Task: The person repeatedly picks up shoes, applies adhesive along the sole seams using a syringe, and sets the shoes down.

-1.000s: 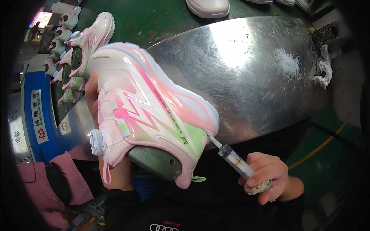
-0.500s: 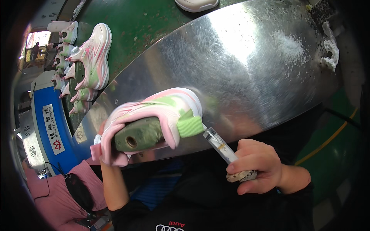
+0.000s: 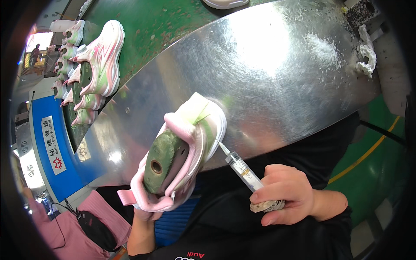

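one syringe [image 3: 241,168], clear barrel, tip touching shoe [image 3: 186,149].

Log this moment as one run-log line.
left hand: holds pink-and-green shoe on green last | right hand: grips syringe, tip at shoe's sole edge | surface: metal table

One head-worn fisheye view looks steeply down, close over the metal table [image 3: 277,73].

- Pink and white shoe [image 3: 190,143] with pale green accents sits on a green last [image 3: 162,158], tilted with its opening and the last's holed top facing up, heel toward the worktop.
- Clear syringe [image 3: 239,167] lies slanted, its needle tip touching the shoe's white sole edge.
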